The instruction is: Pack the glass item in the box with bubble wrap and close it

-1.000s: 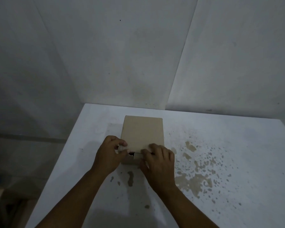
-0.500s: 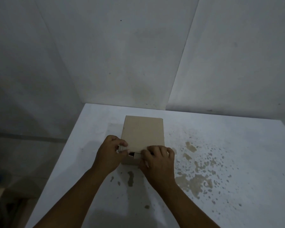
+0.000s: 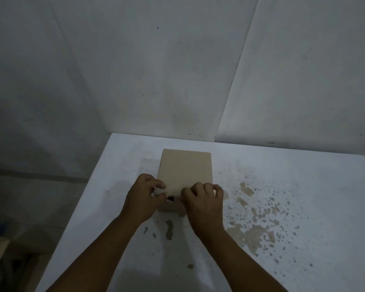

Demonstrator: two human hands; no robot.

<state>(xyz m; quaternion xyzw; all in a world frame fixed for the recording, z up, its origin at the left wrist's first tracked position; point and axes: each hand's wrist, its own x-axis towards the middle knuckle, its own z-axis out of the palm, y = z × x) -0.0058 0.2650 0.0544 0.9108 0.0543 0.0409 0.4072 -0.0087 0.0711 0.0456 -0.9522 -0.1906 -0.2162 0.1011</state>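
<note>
A small brown cardboard box (image 3: 185, 167) stands on the white table (image 3: 282, 175), its lid folded down flat. My left hand (image 3: 142, 199) pinches the lid's near left corner. My right hand (image 3: 204, 204) presses on the lid's near right edge, fingers curled over it. Between the two hands a narrow dark gap shows at the front edge where the lid meets the box. The glass item and the bubble wrap are not visible; the lid hides the inside of the box.
Brownish stains and specks (image 3: 255, 232) cover the table to the right of the box and in front of it. The table's left edge (image 3: 76, 209) drops to a dark floor. Grey walls (image 3: 177, 70) rise right behind the table.
Both hands stay at the box's near edge. The fingers have shifted slightly along the lid and the gap at the front looks a little narrower.
</note>
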